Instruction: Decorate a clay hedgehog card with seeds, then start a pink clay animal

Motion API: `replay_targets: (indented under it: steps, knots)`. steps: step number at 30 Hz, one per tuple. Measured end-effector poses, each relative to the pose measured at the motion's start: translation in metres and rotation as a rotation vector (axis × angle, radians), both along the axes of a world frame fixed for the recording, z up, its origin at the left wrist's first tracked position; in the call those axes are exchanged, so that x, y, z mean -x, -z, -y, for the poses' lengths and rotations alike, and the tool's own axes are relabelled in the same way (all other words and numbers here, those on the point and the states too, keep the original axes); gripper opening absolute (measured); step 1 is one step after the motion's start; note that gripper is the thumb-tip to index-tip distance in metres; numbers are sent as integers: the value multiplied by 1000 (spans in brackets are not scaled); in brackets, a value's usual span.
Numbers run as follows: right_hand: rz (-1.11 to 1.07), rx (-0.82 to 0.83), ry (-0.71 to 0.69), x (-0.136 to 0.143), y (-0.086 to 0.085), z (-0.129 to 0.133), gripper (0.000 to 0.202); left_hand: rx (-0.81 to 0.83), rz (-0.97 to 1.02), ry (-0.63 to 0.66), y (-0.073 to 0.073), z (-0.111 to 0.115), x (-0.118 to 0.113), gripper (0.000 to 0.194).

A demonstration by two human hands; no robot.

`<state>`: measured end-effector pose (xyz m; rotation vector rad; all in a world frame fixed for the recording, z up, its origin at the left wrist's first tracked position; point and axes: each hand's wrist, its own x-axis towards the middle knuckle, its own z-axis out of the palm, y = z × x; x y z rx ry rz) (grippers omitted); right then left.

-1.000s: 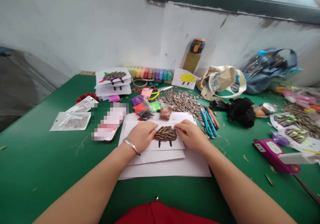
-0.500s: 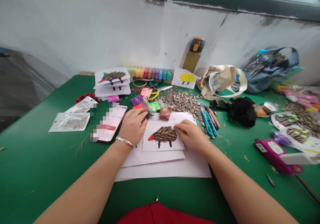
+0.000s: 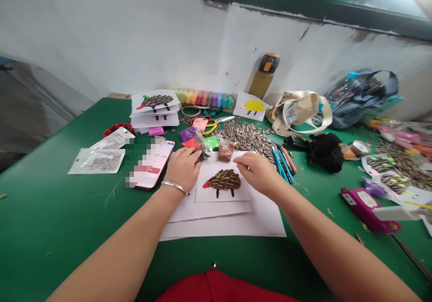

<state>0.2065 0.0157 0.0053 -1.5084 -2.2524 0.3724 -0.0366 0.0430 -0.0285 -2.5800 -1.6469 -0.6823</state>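
Observation:
A hedgehog picture [image 3: 222, 180] lies in front of me, with a red head, black legs and a body of striped sunflower seeds. My left hand [image 3: 184, 169] rests at the card's upper left, fingers stretched over its edge beside a packet of black clay [image 3: 204, 156]. Above the card's upper right, my right hand [image 3: 257, 171] has thumb and fingertips pressed together; anything between them is too small to make out. A packet of brown clay [image 3: 225, 151] sits at the card's top edge. Larger white sheets [image 3: 266, 223] lie beneath the card.
A sunflower seed pile [image 3: 248, 134] spreads behind the card. Scissors [image 3: 224, 119], a blue cutter [image 3: 282, 164] and a phone [image 3: 153, 164] surround the work. Finished pictures [image 3: 155, 101] stack at back left. A bottle [image 3: 265, 74] stands by the wall; a purple device [image 3: 367, 209] lies right.
My right hand has lifted off the hedgehog's back end and moved slightly up, its fingers drawn together. My left hand stays near the same spot. The view has shifted a little.

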Motion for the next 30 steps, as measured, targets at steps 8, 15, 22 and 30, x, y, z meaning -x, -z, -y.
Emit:
replay_targets:
  steps: [8, 15, 22, 30]
  knots:
    - [201, -273, -104, 45, 10, -28, 26, 22, -29, -27, 2, 0, 0, 37]
    - [108, -277, -7, 14, 28, -37, 25, 9, -51, -44, 3, 3, -3, 38]
    - [83, -190, 76, 26, 16, -63, 37, 28, -47, -44, 1, 2, -3, 39]
    - [245, -51, 141, 53, 19, -92, 37, 87, -24, -58, 1, 0, -1, 41]
